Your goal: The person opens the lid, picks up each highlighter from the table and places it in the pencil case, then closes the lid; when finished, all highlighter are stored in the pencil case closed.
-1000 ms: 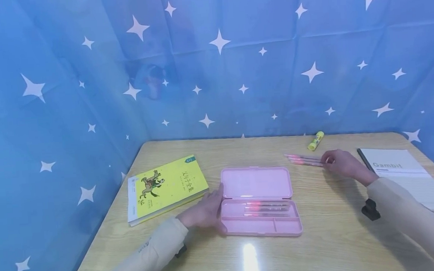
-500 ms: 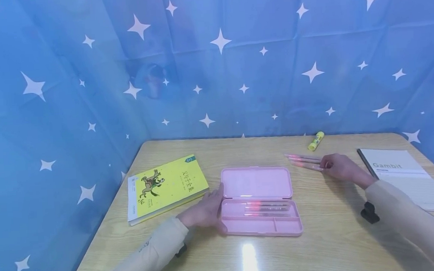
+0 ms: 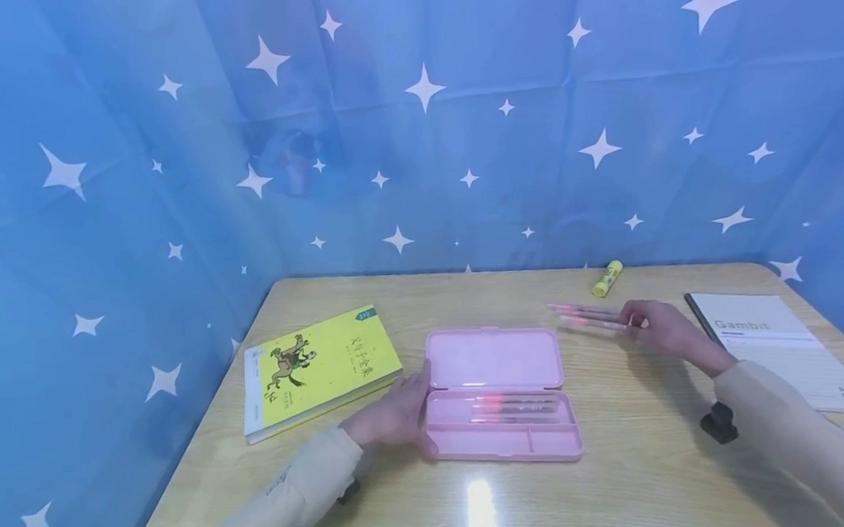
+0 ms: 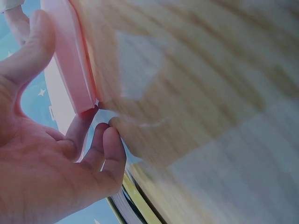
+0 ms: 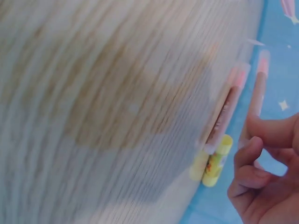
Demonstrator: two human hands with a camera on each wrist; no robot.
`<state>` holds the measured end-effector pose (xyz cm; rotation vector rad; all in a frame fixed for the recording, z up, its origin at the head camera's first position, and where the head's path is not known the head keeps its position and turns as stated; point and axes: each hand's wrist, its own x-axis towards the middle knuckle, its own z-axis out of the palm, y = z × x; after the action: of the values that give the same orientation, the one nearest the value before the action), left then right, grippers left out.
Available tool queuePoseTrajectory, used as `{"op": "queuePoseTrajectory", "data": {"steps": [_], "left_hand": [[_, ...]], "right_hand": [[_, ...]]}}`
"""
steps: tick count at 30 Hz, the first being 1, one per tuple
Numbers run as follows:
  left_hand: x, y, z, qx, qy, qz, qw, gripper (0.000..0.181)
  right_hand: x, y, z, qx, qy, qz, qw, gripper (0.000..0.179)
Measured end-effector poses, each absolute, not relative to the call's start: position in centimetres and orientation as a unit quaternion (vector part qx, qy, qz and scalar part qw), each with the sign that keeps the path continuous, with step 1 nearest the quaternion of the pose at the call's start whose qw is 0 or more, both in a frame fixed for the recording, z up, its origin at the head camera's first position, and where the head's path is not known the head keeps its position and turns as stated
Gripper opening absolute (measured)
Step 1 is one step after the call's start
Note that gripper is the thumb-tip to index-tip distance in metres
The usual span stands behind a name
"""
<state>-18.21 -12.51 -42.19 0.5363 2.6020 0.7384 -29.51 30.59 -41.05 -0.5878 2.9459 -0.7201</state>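
A pink pencil case (image 3: 504, 448) lies with its lid (image 3: 495, 358) folded back on the table. Several slim pens (image 3: 518, 408) with pinkish caps sit in its long rear compartment. My left hand (image 3: 393, 414) holds the case's left end, thumb toward the front and index finger toward the hinge; the left wrist view shows both against the pink side wall (image 4: 70, 56). Far right of the case, my right hand (image 3: 661, 328) pinches a pen (image 5: 258, 88) by one end between thumb and fingers. Another pen (image 5: 227, 112) lies on the table beside it.
A yellow-green glue stick (image 3: 607, 279) lies near the back edge. At the left, a thick yellow book (image 3: 327, 366) sits close to my left hand. A white notepad (image 3: 782, 346) lies at the right, under my forearm's reach. Blue star-patterned cloth (image 3: 415, 151) hangs behind the table (image 3: 378, 492).
The right hand's fingers have closed on the nearest pen and angled it slightly apart from the others. The left hand stays on the case. The head view has shifted slightly.
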Motion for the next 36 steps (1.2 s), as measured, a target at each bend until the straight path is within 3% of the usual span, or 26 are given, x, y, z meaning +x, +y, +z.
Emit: {"op": "queuePoseTrajectory", "data": {"steps": [18,36], "left_hand": [[-18.3,-12.5,-42.2,0.186,0.926,0.265,0.194,0.133],[-18.1,-12.6,-42.2,0.189,0.917,0.29,0.198,0.133]], "right_hand": [[-26.4,26.0,-37.7,-0.209,0.94,-0.268,-0.011,0.01],[-23.4,22.4,-37.5,-0.277,0.911,-0.305,-0.028,0.01]]}}
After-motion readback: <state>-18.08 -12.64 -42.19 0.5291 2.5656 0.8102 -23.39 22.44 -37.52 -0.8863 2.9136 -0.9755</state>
